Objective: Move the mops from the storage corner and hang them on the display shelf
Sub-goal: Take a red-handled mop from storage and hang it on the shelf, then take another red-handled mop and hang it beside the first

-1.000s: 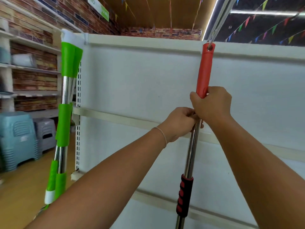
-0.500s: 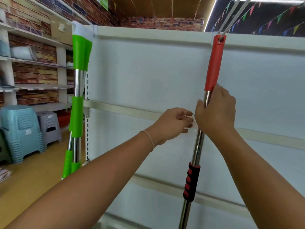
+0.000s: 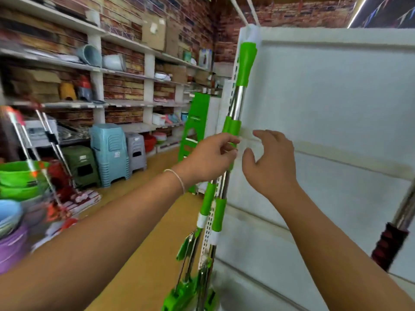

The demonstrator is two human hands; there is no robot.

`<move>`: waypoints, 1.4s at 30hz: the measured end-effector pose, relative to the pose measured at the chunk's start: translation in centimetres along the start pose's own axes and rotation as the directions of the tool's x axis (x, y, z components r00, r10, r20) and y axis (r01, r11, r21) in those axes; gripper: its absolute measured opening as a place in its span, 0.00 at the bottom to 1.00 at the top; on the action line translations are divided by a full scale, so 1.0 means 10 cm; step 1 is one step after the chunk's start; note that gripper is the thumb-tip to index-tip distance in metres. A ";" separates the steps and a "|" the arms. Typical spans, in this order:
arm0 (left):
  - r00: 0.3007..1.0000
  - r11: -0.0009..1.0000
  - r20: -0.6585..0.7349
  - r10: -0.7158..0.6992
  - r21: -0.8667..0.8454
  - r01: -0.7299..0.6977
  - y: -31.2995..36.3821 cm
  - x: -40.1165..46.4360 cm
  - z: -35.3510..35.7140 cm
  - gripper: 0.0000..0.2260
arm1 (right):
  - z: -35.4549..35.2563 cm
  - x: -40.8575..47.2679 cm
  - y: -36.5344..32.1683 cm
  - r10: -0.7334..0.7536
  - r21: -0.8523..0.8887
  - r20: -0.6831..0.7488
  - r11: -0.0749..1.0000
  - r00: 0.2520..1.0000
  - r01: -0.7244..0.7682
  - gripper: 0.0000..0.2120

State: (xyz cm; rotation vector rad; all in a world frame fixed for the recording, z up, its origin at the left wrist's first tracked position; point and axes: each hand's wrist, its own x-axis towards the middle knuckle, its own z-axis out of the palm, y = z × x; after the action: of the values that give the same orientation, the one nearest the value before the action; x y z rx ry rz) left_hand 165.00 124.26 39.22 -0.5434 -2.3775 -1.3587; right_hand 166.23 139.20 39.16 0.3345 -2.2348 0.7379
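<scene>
A person's left hand [image 3: 208, 158] and right hand [image 3: 269, 162] hover with fingers loosely spread and gripping nothing, either side of a green-sleeved steel mop handle [image 3: 235, 113] hanging at the left edge of a white metal display shelf [image 3: 336, 104]. A red-and-black-gripped steel mop handle [image 3: 395, 239] hangs at the far right. More mops [image 3: 45, 153] lean by green plastic basins [image 3: 18, 178] in the blurred corner at left.

Brick wall [image 3: 125, 85], stocked shelves [image 3: 116, 72], yellow floor [image 3: 157, 209].
</scene>
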 end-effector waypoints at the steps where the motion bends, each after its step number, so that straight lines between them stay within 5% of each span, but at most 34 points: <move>1: 1.000 0.999 -0.010 -0.025 0.023 0.026 -0.16 -0.07 -0.23 0.14 | 0.18 -0.01 -0.18 -0.016 0.013 0.013 1.000 1.000 0.016 0.22; 10: 0.963 0.897 -0.154 -0.221 0.356 0.263 -1.20 -0.94 -2.07 0.18 | 1.64 -0.08 -1.68 -0.098 0.139 0.241 0.988 0.966 0.065 0.23; 23: 0.839 0.669 -0.392 -0.376 0.512 0.539 -2.41 -1.51 -3.74 0.23 | 3.41 0.08 -3.17 -0.315 0.300 0.410 0.933 0.856 0.199 0.24; 34: 0.690 0.538 -0.505 -0.518 0.435 0.722 -3.87 -0.88 -4.98 0.22 | 5.32 1.02 -3.73 -0.395 0.387 0.520 0.899 0.757 0.204 0.24; 42: 0.675 0.521 -0.489 -0.553 0.430 0.738 -4.74 -0.15 -5.60 0.25 | 6.36 1.71 -3.98 -0.413 0.379 0.571 0.899 0.710 0.219 0.23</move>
State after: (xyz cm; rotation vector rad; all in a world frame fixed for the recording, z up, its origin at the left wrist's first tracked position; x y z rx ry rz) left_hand 149.23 53.16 30.43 0.7893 -2.6321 -0.6933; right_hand 135.47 68.96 32.36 1.2633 -2.5774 0.8372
